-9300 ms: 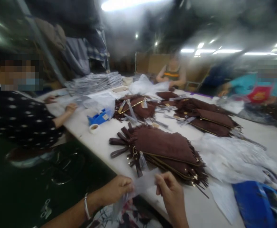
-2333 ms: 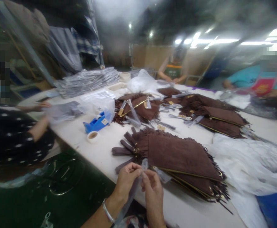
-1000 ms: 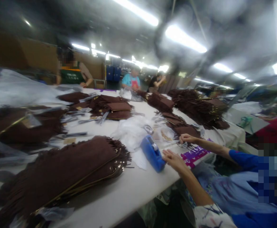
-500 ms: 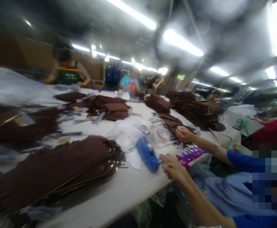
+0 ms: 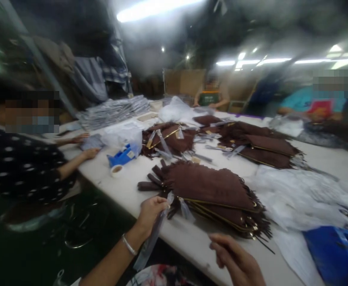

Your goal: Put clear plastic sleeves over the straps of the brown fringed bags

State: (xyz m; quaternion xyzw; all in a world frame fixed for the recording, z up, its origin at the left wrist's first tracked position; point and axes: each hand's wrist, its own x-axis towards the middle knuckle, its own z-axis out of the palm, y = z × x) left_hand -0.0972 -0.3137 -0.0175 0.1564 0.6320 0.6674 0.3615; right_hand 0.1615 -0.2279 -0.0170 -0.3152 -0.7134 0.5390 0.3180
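My left hand (image 5: 151, 212) is closed, its thumb and fingertips pinching a narrow clear plastic sleeve (image 5: 151, 240) that hangs down past the table edge. Just beyond it lies a stack of dark brown fringed bags (image 5: 212, 184) with gold zips and rings. Another clear plastic piece (image 5: 186, 210) hangs from the near side of that stack. My right hand (image 5: 236, 258) is in front of the stack, apart from it, with fingers bent together in a pinch. Whether something small is between those fingertips, I cannot make out.
A blue tape dispenser (image 5: 123, 155) and a tape roll (image 5: 117, 170) lie left; a blue object (image 5: 331, 252) lies right beside white plastic bags (image 5: 305, 194). More brown bags (image 5: 269, 149) lie behind. A co-worker in a dotted top (image 5: 28, 167) is at left, others across the table.
The view has swung left. Both my hands now show, the left one with the plastic sleeve. The blue-sleeved co-worker at the right has gone out of view.
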